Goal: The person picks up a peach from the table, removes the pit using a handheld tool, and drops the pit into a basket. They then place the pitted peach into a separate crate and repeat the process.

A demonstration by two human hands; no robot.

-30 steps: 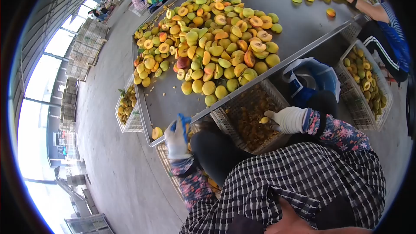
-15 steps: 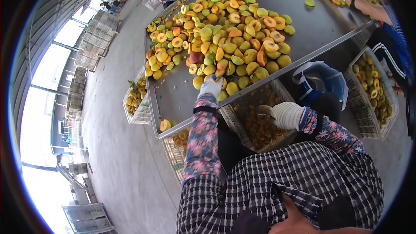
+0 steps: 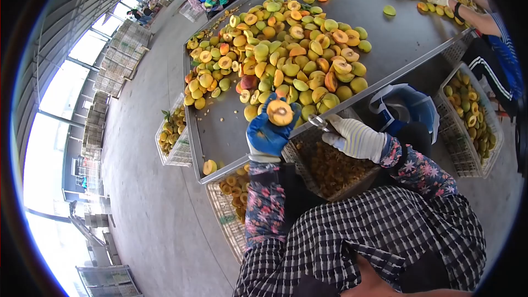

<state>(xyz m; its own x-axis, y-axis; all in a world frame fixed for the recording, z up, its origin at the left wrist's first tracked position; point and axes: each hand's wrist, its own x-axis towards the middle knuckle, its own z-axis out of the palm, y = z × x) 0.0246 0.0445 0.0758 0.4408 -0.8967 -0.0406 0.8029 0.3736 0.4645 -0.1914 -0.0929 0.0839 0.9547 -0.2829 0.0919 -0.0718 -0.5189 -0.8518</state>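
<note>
Clamped between the blue-gloved fingers of your left hand (image 3: 268,136) is a stone-fruit half (image 3: 280,113), its round yellow-orange cut face toward you, brown-centred, while your right hand's (image 3: 356,138) fingers grip a ring-tipped metal tool (image 3: 317,121) just beside them.

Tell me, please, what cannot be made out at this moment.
Head view: the grip end of the loop-ended metal tool, hidden by the gloved right hand.
Head view: the back of the stone-fruit half, hidden by its cut face and the gloved left hand.
Head view: the far part of the metal table, cut off by the top edge.
Head view: what the background people hold, too small.
</note>
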